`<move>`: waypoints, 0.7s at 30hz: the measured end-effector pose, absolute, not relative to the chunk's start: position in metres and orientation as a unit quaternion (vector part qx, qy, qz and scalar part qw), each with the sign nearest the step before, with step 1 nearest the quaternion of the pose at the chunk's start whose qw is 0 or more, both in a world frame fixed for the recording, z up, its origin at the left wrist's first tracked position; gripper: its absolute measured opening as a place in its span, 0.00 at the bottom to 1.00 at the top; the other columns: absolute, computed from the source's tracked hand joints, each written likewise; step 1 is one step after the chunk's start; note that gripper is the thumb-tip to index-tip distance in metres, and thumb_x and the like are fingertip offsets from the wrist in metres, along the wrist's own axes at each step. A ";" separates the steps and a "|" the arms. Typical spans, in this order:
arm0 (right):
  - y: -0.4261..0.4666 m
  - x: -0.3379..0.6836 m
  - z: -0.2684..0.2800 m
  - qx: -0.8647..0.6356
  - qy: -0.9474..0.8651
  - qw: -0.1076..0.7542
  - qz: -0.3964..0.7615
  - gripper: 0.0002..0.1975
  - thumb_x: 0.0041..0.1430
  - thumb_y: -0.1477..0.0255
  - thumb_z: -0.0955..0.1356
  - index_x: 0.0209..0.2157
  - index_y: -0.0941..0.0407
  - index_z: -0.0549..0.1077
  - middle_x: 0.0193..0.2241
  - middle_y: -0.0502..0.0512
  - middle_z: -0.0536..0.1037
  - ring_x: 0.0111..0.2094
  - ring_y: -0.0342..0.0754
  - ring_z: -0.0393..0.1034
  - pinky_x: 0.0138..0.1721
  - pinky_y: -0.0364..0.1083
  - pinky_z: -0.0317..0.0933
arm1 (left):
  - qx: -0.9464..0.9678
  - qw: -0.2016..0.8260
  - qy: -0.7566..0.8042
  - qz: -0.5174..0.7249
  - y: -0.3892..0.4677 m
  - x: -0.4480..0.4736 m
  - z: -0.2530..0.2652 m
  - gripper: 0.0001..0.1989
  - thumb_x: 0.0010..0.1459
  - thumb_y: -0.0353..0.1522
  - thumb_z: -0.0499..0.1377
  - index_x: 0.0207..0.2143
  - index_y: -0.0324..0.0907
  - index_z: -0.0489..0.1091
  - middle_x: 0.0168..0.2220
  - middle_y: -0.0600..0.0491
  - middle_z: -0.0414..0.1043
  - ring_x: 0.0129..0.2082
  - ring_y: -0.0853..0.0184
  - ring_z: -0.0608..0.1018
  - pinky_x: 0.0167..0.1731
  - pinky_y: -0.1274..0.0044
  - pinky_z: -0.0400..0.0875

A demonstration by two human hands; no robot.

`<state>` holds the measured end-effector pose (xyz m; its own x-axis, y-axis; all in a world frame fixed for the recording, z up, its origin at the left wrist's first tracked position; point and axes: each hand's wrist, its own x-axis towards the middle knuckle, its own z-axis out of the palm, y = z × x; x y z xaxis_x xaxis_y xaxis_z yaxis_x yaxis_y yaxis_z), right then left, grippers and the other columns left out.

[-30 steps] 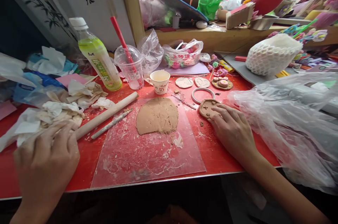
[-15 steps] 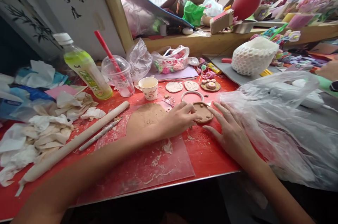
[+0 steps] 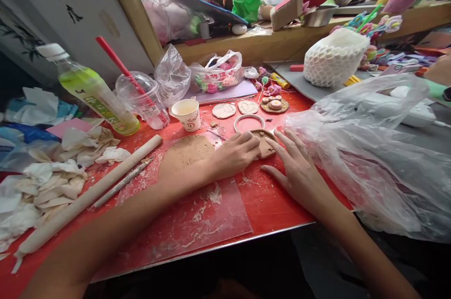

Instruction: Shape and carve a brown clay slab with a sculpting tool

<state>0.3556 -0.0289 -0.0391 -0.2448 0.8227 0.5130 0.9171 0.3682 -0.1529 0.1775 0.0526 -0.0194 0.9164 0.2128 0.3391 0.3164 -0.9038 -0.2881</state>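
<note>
A small brown clay disc [image 3: 266, 144] with a raised rim lies on the red table between my hands. Curled over its left edge are the fingers of my left hand [image 3: 237, 152], which closes on the rim and hides part of it. My right hand [image 3: 296, 165] is open, fingers spread, with fingertips at the disc's right side. Just behind the disc sits a pale ring [image 3: 249, 116]. Under my left forearm a flat rolled-out clay slab [image 3: 183, 156] rests on a clear plastic sheet [image 3: 221, 224].
On the left lie a long rolling pin [image 3: 88, 195], a thin stick [image 3: 123, 182] and crumpled tissues [image 3: 59, 186]. A paper cup [image 3: 186, 115], lidded plastic cup [image 3: 150, 111] and green drink bottle [image 3: 97, 92] stand behind. Finished clay discs [image 3: 224, 111] lie farther back; a plastic bag [image 3: 362, 149] is right.
The view has shifted, so most things sit farther left and some higher. My left fingers have curled in more at the disc's left edge; my right hand stays spread beside it.
</note>
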 end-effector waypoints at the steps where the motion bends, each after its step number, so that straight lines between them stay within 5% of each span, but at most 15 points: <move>1: -0.029 0.355 -0.039 -0.556 -0.783 0.263 -0.088 0.28 0.58 0.68 0.64 0.59 0.58 0.55 0.59 0.64 0.58 0.63 0.57 0.44 0.58 0.59 0.50 | -0.962 0.178 -0.139 -0.153 0.052 0.177 -0.019 0.12 0.64 0.28 0.46 0.40 0.38 0.69 0.41 0.47 0.68 0.41 0.64 0.68 0.44 0.72 0.63; 21: -0.029 0.355 -0.040 -0.557 -0.783 0.265 -0.082 0.28 0.58 0.67 0.63 0.59 0.58 0.55 0.60 0.62 0.58 0.63 0.57 0.44 0.59 0.59 0.49 | -0.951 0.246 -0.110 -0.151 0.051 0.167 -0.014 0.10 0.63 0.28 0.48 0.42 0.35 0.67 0.42 0.47 0.69 0.42 0.62 0.68 0.43 0.72 0.61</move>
<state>0.3554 -0.0293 -0.0401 -0.2400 0.8284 0.5060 0.9156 0.3664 -0.1657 0.1670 0.0515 -0.0140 0.9301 0.1356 0.3415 0.2841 -0.8549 -0.4342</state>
